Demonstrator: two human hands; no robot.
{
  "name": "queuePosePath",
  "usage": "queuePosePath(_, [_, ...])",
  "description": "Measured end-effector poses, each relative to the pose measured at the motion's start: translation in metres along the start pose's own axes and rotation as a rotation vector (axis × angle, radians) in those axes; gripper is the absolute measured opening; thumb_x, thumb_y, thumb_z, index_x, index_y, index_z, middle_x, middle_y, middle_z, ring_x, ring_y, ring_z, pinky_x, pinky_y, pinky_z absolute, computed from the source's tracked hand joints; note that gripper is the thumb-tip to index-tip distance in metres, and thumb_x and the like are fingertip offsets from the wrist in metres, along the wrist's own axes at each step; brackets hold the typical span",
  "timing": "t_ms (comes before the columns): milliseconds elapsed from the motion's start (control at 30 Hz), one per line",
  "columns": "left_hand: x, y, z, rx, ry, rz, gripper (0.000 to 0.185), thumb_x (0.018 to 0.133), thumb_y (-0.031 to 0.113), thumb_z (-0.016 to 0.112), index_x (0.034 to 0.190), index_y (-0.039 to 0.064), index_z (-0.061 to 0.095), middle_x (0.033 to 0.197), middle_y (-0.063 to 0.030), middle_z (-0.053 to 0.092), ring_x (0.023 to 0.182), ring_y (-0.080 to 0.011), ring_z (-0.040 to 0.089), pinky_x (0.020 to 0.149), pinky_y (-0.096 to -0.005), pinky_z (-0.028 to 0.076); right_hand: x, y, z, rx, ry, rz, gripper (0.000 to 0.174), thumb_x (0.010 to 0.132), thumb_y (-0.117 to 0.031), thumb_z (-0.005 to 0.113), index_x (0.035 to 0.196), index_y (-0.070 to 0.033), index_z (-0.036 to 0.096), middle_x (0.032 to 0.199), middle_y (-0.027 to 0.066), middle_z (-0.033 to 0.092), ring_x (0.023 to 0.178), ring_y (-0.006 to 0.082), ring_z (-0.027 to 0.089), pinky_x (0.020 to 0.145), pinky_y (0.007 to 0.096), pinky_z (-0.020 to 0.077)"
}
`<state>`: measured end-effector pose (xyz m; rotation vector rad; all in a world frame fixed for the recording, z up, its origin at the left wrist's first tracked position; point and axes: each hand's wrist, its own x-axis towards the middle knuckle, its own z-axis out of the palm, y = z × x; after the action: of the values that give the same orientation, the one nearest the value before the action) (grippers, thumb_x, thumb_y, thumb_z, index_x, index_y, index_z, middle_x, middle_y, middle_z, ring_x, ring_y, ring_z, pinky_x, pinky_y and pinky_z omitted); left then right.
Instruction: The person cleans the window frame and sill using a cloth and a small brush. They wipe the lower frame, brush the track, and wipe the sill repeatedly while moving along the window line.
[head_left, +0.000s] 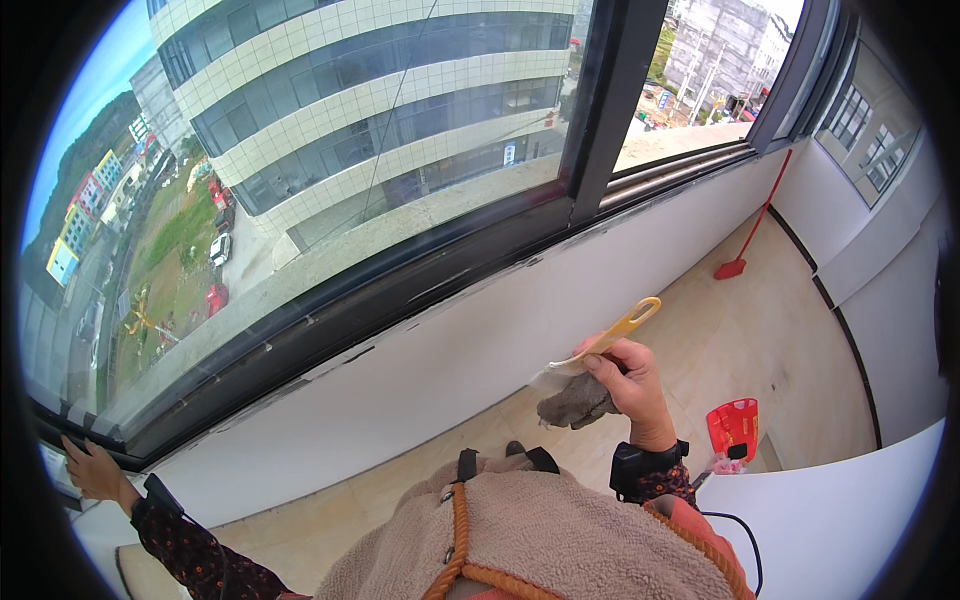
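My right hand (634, 382) grips a putty knife with a yellow plastic handle (624, 324). Its blade points left and looks blurred. A dark grey rag (576, 403) hangs from the same hand, beneath the blade. Far to the left, my left hand (96, 471) rests with spread fingers against the lower corner of the black window frame (420, 289). Below that frame runs a white wall (450, 352), with dark smudges and chipped patches along its upper edge.
A red broom (731, 268) leans in the far corner at right. On the tiled floor (795, 360) lies a red dustpan (733, 427) with some litter by it. A white curved surface (825, 510) stands close on my right, with a black cable (750, 536) beside it.
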<state>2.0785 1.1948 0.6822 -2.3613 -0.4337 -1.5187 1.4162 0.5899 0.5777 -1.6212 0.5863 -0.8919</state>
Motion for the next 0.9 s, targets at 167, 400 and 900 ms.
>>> queuePosePath(167, [-0.015, 0.016, -0.064, -0.049, 0.022, -0.028, 0.054, 0.096, 0.034, 0.065, 0.15, 0.03, 0.056, 0.143, -0.0041, 0.063, 0.135, -0.0296, 0.054, 0.102, -0.0562, 0.047, 0.004, 0.007, 0.016, 0.083, -0.037, -0.074, 0.016, 0.1, -0.005, 0.069, 0.113, 0.003, 0.071, 0.099, 0.0038, 0.071, 0.089, 0.0108, 0.062, 0.082, 0.0266, 0.0498])
queuePosePath(400, [-0.142, 0.13, -0.309, -1.554, -0.245, 0.464, 0.031, 0.086, 0.004, 0.082, 0.115, 0.001, 0.072, 0.104, -0.0127, 0.074, 0.093, -0.0274, 0.07, 0.084, -0.0348, 0.055, 0.037, -0.018, 0.08, 0.271, -0.044, -0.209, 0.017, 0.105, -0.008, 0.062, 0.116, 0.003, 0.069, 0.114, 0.0065, 0.068, 0.103, 0.0121, 0.059, 0.093, 0.0267, 0.0455])
queuePosePath(900, [-0.244, 0.295, -0.542, -2.203, -0.897, 0.381, 0.062, 0.087, -0.009, 0.072, 0.143, 0.005, 0.053, 0.126, -0.008, 0.064, 0.115, -0.0168, 0.064, 0.098, -0.0293, 0.051, 0.093, -0.012, -0.016, 0.473, 0.22, -0.404, 0.023, 0.11, -0.016, 0.055, 0.125, -0.001, 0.065, 0.108, 0.0063, 0.068, 0.077, 0.0106, 0.058, 0.076, 0.0299, 0.0513])
